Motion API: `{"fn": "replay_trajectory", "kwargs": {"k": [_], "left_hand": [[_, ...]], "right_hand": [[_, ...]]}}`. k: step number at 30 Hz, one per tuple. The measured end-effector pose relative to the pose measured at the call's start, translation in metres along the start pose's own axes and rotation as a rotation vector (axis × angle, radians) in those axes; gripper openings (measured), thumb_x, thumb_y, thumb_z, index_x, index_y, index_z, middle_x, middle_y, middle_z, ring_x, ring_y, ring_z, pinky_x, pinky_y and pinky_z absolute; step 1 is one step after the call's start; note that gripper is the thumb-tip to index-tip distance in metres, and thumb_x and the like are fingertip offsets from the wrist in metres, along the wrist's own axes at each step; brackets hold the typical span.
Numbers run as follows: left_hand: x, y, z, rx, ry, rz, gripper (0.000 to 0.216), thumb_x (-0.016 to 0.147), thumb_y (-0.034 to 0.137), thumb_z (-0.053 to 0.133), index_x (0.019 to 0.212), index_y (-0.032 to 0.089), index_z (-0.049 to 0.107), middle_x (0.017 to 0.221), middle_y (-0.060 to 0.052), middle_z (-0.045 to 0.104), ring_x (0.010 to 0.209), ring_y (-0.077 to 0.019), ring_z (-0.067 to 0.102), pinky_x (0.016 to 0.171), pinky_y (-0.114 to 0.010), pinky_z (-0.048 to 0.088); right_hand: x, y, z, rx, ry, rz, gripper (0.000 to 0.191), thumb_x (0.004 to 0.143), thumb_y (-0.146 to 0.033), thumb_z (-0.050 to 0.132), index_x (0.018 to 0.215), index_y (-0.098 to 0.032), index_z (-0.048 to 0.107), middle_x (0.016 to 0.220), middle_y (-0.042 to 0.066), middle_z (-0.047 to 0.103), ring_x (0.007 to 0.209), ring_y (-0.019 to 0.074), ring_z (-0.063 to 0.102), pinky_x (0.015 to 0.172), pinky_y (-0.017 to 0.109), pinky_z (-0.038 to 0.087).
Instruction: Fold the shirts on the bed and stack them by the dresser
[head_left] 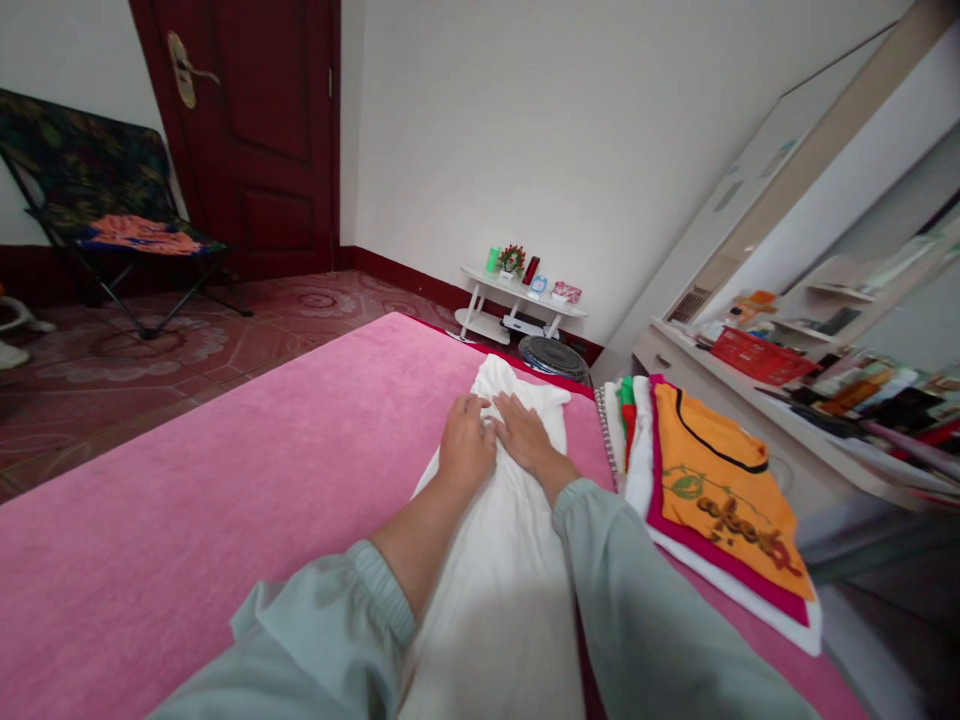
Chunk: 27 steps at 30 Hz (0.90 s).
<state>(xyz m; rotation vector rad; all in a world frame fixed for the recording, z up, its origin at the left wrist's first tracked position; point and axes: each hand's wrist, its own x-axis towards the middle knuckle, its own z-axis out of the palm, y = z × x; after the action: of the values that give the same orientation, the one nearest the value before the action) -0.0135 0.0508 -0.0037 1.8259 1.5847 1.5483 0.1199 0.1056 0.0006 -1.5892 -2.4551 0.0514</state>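
Note:
A long white garment [501, 585] lies lengthwise over the pink bed cover, its far end bunched and wrinkled. My left hand [466, 442] is on the upper part of it, fingers bent and closed on the cloth. Beside it, almost touching, my right hand [527, 436] rests on the same cloth with fingers stretched out and slightly apart. The garment's near end runs out of view between my sleeves.
To the right lies a stack of folded shirts, an orange printed shirt [727, 490] on top. A pink cover [247, 490] spreads left. Beyond the bed are a small white table [517, 288] and a round dark lid [553, 357]. A cluttered dresser [787, 400] stands right, a folding chair [112, 180] left.

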Motion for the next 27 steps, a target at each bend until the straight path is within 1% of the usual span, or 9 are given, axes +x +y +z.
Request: {"fn": "replay_trajectory", "kwargs": {"k": [2,4,7,9,13,19,22,24,27], "left_hand": [[-0.001,0.004,-0.003,0.050,-0.040,0.074,0.032,0.082,0.013,0.050,0.113,0.018,0.055,0.127,-0.011,0.050,0.120,-0.0231,0.046,0.103,-0.038,0.037],[-0.002,0.009,-0.005,0.111,-0.138,0.145,0.036,0.083,0.016,0.051,0.118,0.019,0.053,0.132,-0.010,0.049,0.122,-0.0233,0.045,0.104,-0.039,0.035],[-0.004,0.014,-0.008,0.233,-0.312,0.157,0.032,0.084,0.022,0.053,0.116,0.019,0.055,0.120,-0.009,0.059,0.112,-0.0237,0.052,0.098,-0.039,0.039],[-0.004,0.015,-0.008,0.312,-0.365,0.140,0.031,0.085,0.026,0.053,0.115,0.019,0.057,0.113,-0.009,0.062,0.107,-0.0245,0.053,0.094,-0.038,0.040],[-0.004,0.012,-0.007,0.386,-0.368,0.136,0.035,0.085,0.029,0.053,0.118,0.017,0.056,0.114,-0.011,0.059,0.108,-0.0257,0.050,0.094,-0.037,0.038],[-0.003,0.019,0.000,0.432,-0.357,0.138,0.041,0.086,0.025,0.049,0.126,0.015,0.049,0.114,-0.014,0.058,0.108,-0.0275,0.049,0.095,-0.041,0.036],[0.001,0.025,0.007,0.492,-0.353,0.194,0.037,0.083,0.019,0.047,0.119,0.012,0.053,0.117,-0.018,0.055,0.114,-0.0310,0.046,0.099,-0.048,0.031],[0.005,0.024,0.012,0.513,-0.339,0.286,0.036,0.081,0.017,0.046,0.116,0.010,0.055,0.130,-0.020,0.048,0.126,-0.0328,0.037,0.105,-0.051,0.022],[0.010,0.017,0.020,0.496,-0.362,0.348,0.040,0.079,0.016,0.046,0.118,0.010,0.054,0.139,-0.019,0.043,0.132,-0.0299,0.032,0.110,-0.048,0.015]], "right_hand": [[-0.003,0.001,0.004,0.010,0.061,-0.016,0.047,0.095,-0.034,0.034,0.138,-0.019,0.042,0.149,0.010,0.035,0.139,0.0258,0.027,0.109,0.051,0.025],[-0.005,0.003,0.005,0.058,0.160,-0.054,0.041,0.093,-0.027,0.036,0.130,-0.017,0.051,0.140,0.012,0.047,0.132,0.0231,0.038,0.107,0.044,0.030],[-0.004,0.008,0.006,0.120,0.297,-0.054,0.035,0.089,-0.021,0.041,0.117,-0.013,0.059,0.122,0.013,0.060,0.115,0.0213,0.051,0.102,0.036,0.036],[-0.001,0.011,0.007,0.144,0.355,0.009,0.035,0.086,-0.021,0.044,0.116,-0.012,0.059,0.113,0.012,0.063,0.107,0.0215,0.054,0.098,0.035,0.040],[0.010,0.016,0.007,0.173,0.397,0.119,0.037,0.085,-0.019,0.044,0.119,-0.015,0.057,0.104,0.009,0.064,0.098,0.0200,0.056,0.091,0.033,0.043],[0.012,0.018,0.007,0.229,0.388,0.126,0.028,0.081,-0.013,0.045,0.097,-0.018,0.067,0.102,0.006,0.064,0.096,0.0176,0.056,0.089,0.029,0.043],[0.010,0.019,0.007,0.259,0.394,0.134,0.028,0.079,-0.012,0.047,0.098,-0.018,0.066,0.102,0.006,0.064,0.096,0.0173,0.056,0.090,0.030,0.043],[0.009,0.020,0.007,0.275,0.382,0.138,0.029,0.078,-0.013,0.046,0.099,-0.019,0.066,0.102,0.005,0.064,0.096,0.0174,0.056,0.090,0.030,0.043],[0.009,0.019,0.007,0.295,0.378,0.153,0.039,0.077,-0.010,0.042,0.108,-0.019,0.063,0.106,0.006,0.063,0.095,0.0173,0.057,0.088,0.029,0.044]]}}
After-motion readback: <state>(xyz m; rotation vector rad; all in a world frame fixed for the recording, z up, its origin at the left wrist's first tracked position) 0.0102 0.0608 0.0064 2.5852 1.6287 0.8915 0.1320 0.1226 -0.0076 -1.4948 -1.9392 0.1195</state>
